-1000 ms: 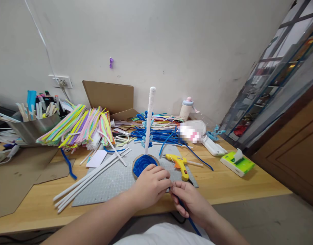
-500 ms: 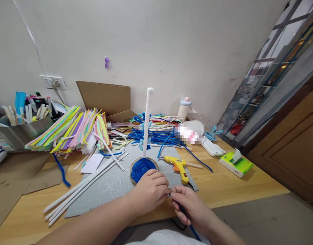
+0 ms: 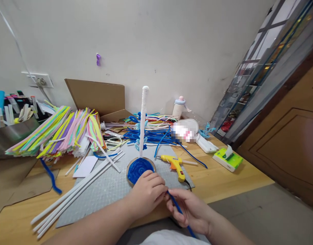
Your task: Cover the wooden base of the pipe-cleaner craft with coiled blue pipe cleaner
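Observation:
My left hand [image 3: 150, 191] is closed in a pinch on the upper end of a blue pipe cleaner [image 3: 177, 206], in front of the round base. My right hand [image 3: 189, 209] holds the same pipe cleaner between thumb and curled fingers; its length crosses the palm and hangs below the table edge. The tip inside the left fingers is hidden. Just beyond the left hand lies the round base covered in blue coils [image 3: 139, 170]. A white wrapped stem [image 3: 143, 119] rises upright behind it, with light and dark blue loops [image 3: 140, 143] around its lower part.
A yellow glue gun [image 3: 173, 163] lies on the grey cutting mat [image 3: 100, 190], right of the base. White sticks [image 3: 77, 194] lie to the left. Behind are pastel pipe cleaner bundles [image 3: 54, 132], blue pipe cleaners [image 3: 156, 136], a bottle [image 3: 179, 109] and a tissue pack [image 3: 228, 159].
The view has turned slightly right, so the table things sit further left. My right fingers have loosened and shifted, and more of the blue pipe cleaner shows. My left hand keeps its pinch.

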The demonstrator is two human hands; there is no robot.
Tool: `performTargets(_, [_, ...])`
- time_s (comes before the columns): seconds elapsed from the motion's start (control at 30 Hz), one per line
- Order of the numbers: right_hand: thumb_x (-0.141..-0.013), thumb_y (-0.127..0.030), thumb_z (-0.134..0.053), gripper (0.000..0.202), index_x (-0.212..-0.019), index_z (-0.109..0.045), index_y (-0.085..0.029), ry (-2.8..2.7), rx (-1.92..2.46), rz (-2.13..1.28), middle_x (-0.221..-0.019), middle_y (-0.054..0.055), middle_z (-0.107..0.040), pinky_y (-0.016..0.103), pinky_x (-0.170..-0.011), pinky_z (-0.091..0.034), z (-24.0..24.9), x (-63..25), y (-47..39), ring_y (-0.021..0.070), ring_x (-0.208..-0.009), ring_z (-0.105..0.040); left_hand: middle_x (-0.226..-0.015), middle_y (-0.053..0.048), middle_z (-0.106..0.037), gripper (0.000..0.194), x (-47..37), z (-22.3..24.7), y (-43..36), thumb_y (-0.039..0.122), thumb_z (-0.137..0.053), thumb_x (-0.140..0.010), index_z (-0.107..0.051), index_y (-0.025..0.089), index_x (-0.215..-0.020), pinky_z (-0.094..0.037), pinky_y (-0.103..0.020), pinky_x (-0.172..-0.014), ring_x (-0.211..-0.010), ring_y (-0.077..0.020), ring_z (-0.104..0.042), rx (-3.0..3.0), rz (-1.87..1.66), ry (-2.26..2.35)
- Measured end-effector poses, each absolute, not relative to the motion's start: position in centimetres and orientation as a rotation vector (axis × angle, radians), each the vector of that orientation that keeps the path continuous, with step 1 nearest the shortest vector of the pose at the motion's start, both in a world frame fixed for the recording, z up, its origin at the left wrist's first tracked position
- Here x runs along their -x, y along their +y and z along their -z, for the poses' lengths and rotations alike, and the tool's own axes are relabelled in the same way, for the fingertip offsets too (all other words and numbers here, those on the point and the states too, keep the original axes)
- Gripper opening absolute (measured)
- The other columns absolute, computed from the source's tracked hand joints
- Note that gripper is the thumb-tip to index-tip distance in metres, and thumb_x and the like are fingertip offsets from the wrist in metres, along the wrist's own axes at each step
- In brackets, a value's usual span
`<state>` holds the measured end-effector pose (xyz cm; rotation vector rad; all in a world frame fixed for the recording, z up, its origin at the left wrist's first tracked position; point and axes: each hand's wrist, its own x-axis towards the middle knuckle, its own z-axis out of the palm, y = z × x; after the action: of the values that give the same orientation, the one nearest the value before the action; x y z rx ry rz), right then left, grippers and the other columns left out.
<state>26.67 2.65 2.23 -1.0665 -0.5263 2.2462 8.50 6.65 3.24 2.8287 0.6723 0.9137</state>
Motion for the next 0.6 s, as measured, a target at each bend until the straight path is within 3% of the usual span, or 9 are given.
performTargets(0.27, [-0.082, -0.023, -0.049, 0.014, -0.074, -0.055, -0.012, -0.221, 1.060, -2.270, -0.053, -0.006, -0.048, 0.012, -0.033, -0.013, -3.5, -26.2, 2.8, -0.0002, -0.032, -0.030, -0.084, 0.001, -0.064, 0.009, -8.6, -2.8, 6.7, 0.014, -0.053, -0.083, -0.059, 0.020, -0.086, -0.035, -0.031, -0.078, -0.083, -0.0140, -0.054, -2.785, -0.944, 0.716])
performTargets(0.4, [-0.079, -0.023, -0.045, 0.014, -0.068, -0.049, -0.015, -0.367, 1.202, -2.182, -0.049, -0.009, -0.038, 0.014, -0.035, -0.008, -3.5, -25.6, 3.0, 0.0007, -0.033, -0.020, -0.083, 0.001, -0.064, 0.009, -8.8, -2.5, 6.8, 0.012, -0.055, -0.079, -0.058, 0.019, -0.084, -0.035, -0.030, -0.077, -0.082, -0.0138, -0.054, -2.762, -0.931, 0.741])
performTargets(0.5, [-0.076, -0.025, -0.045, 0.015, -0.063, -0.044, -0.018, -0.937, 1.420, -1.774, -0.047, -0.009, -0.033, 0.019, -0.038, -0.011, -3.2, -25.0, 2.8, 0.0042, -0.036, -0.018, -0.082, 0.002, -0.064, 0.010, -8.9, -2.6, 6.8, 0.010, -0.055, -0.077, -0.058, 0.019, -0.080, -0.035, -0.030, -0.076, -0.081, -0.0131, -0.055, -2.750, -0.920, 0.750])
performTargets(0.6, [-0.072, -0.022, -0.048, 0.018, -0.056, -0.041, -0.018, -1.662, 1.525, -0.943, -0.053, -0.005, -0.038, 0.023, -0.048, -0.020, -2.9, -24.9, 2.0, 0.0082, -0.049, -0.032, -0.081, 0.002, -0.064, 0.009, -8.9, -2.6, 6.9, 0.010, -0.055, -0.075, -0.057, 0.018, -0.078, -0.034, -0.030, -0.077, -0.081, -0.0131, -0.055, -2.761, -0.882, 0.728])
